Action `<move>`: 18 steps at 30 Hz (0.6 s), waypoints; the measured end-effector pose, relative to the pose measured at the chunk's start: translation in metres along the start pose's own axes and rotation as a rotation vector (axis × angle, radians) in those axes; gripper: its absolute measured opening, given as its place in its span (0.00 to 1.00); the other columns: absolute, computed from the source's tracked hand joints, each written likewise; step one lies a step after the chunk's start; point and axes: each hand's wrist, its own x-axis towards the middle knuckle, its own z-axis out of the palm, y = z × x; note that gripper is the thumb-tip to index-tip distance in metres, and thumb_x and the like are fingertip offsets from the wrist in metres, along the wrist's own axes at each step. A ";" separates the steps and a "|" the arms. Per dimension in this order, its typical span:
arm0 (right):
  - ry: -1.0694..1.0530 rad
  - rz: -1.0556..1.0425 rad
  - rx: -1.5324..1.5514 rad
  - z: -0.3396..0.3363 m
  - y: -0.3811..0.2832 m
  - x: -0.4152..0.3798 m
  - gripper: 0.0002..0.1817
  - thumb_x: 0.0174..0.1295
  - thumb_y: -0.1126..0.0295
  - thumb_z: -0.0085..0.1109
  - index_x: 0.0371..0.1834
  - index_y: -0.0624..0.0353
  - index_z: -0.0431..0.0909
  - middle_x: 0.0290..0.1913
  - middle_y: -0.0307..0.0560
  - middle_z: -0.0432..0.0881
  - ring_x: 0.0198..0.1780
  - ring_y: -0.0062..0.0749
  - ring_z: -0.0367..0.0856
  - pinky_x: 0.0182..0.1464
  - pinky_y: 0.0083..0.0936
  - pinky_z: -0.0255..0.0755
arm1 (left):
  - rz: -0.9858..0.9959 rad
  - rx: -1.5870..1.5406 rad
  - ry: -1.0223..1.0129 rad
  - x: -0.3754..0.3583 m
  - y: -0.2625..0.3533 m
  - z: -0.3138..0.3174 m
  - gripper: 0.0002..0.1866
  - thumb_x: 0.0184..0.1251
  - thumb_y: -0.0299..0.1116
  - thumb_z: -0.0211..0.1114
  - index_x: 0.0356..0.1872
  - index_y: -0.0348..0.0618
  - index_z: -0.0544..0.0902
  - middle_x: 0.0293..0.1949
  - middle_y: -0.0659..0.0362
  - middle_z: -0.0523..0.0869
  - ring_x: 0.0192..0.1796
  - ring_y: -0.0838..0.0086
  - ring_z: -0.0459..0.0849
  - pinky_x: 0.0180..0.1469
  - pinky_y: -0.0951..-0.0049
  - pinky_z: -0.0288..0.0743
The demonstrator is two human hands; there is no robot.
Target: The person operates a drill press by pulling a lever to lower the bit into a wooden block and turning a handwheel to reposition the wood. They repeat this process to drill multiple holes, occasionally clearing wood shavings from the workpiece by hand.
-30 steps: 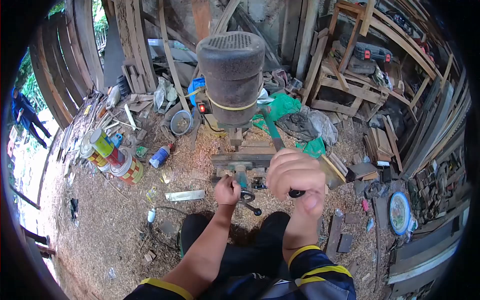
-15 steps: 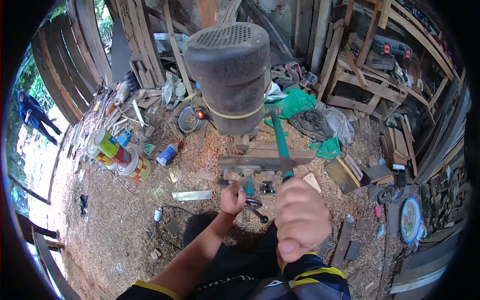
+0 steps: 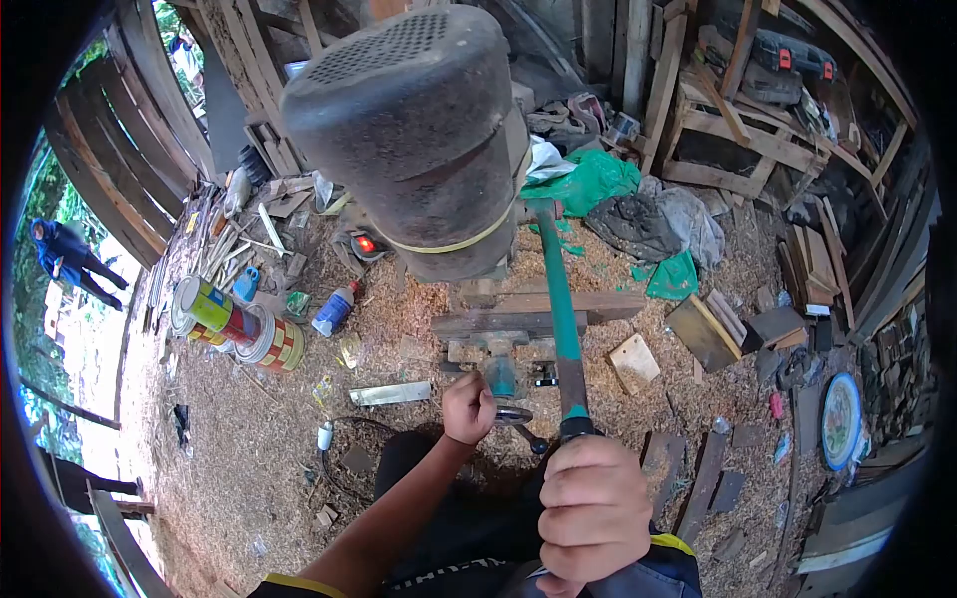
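My right hand [image 3: 596,510] is wrapped round the black end of a long green lever [image 3: 560,299]. The lever runs up to the side of a machine whose big dusty motor housing [image 3: 409,140] carries a yellow band. Curled fingers of my left hand [image 3: 467,409] lie at the left edge of a dark handwheel [image 3: 514,415]; the exact grip is partly hidden. A crank knob [image 3: 538,446] sticks out on the wheel's right. Below the motor, a dark wooden beam [image 3: 538,321] lies across the machine's clamp [image 3: 495,349].
Wood shavings cover the ground. Stacked paint cans [image 3: 221,311] and a blue bottle [image 3: 335,309] stand left. Wood offcuts [image 3: 634,364], a green sheet [image 3: 593,181] and a round tray [image 3: 842,421] lie right. Another person [image 3: 75,259] stands outside at far left. A cord [image 3: 334,453] lies near my legs.
My right hand and the lever's end have swung lower and toward me. My left hand stays by the handwheel with its wrist turned slightly. The view has tilted and shifted.
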 end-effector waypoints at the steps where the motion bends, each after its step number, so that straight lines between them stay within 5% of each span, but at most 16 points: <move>1: 0.006 0.005 0.000 0.002 0.001 0.002 0.21 0.65 0.54 0.68 0.19 0.50 0.74 0.19 0.33 0.70 0.21 0.28 0.72 0.30 0.27 0.69 | -0.002 0.004 0.000 0.002 0.003 0.000 0.08 0.64 0.24 0.57 0.25 0.33 0.76 0.25 0.47 0.75 0.27 0.50 0.77 0.32 0.59 0.71; 3: 0.184 -0.103 0.046 0.008 0.006 0.008 0.17 0.66 0.68 0.59 0.18 0.55 0.70 0.20 0.38 0.65 0.18 0.29 0.64 0.24 0.30 0.60 | -0.009 0.014 -0.003 0.000 0.004 0.001 0.09 0.69 0.25 0.55 0.27 0.32 0.75 0.26 0.47 0.75 0.27 0.51 0.76 0.31 0.60 0.69; 9: -0.046 -0.066 0.052 -0.009 0.002 -0.022 0.16 0.68 0.68 0.60 0.21 0.54 0.70 0.23 0.36 0.66 0.22 0.30 0.67 0.29 0.31 0.65 | -0.058 0.053 -0.014 -0.002 -0.001 0.002 0.18 0.77 0.34 0.56 0.26 0.32 0.73 0.25 0.48 0.73 0.26 0.53 0.75 0.31 0.61 0.68; 11: -0.272 0.072 0.267 -0.007 -0.006 -0.042 0.17 0.68 0.70 0.59 0.19 0.52 0.68 0.22 0.35 0.64 0.22 0.30 0.66 0.30 0.32 0.64 | -0.076 0.058 -0.052 -0.005 -0.008 0.001 0.22 0.80 0.39 0.56 0.25 0.33 0.73 0.24 0.50 0.73 0.26 0.56 0.74 0.32 0.62 0.68; 12: -0.127 -0.121 0.008 -0.013 0.008 -0.030 0.17 0.67 0.73 0.57 0.19 0.52 0.67 0.22 0.36 0.65 0.22 0.30 0.66 0.30 0.32 0.63 | -0.074 0.069 -0.051 -0.004 -0.009 0.003 0.22 0.80 0.39 0.56 0.25 0.33 0.73 0.24 0.50 0.73 0.26 0.56 0.74 0.32 0.62 0.68; 15: 0.030 -0.147 -0.018 0.005 0.006 -0.058 0.16 0.66 0.75 0.55 0.19 0.52 0.67 0.23 0.37 0.67 0.23 0.30 0.68 0.29 0.33 0.63 | -0.020 0.060 0.071 -0.005 -0.004 0.008 0.24 0.81 0.40 0.55 0.24 0.33 0.74 0.23 0.51 0.75 0.26 0.60 0.74 0.32 0.62 0.68; 18: -0.091 -0.235 0.006 -0.009 0.016 -0.073 0.15 0.66 0.75 0.56 0.20 0.52 0.68 0.25 0.38 0.68 0.24 0.30 0.69 0.30 0.33 0.64 | -0.060 0.035 0.035 -0.002 0.005 0.007 0.24 0.81 0.41 0.56 0.25 0.32 0.74 0.23 0.53 0.75 0.26 0.62 0.74 0.33 0.64 0.67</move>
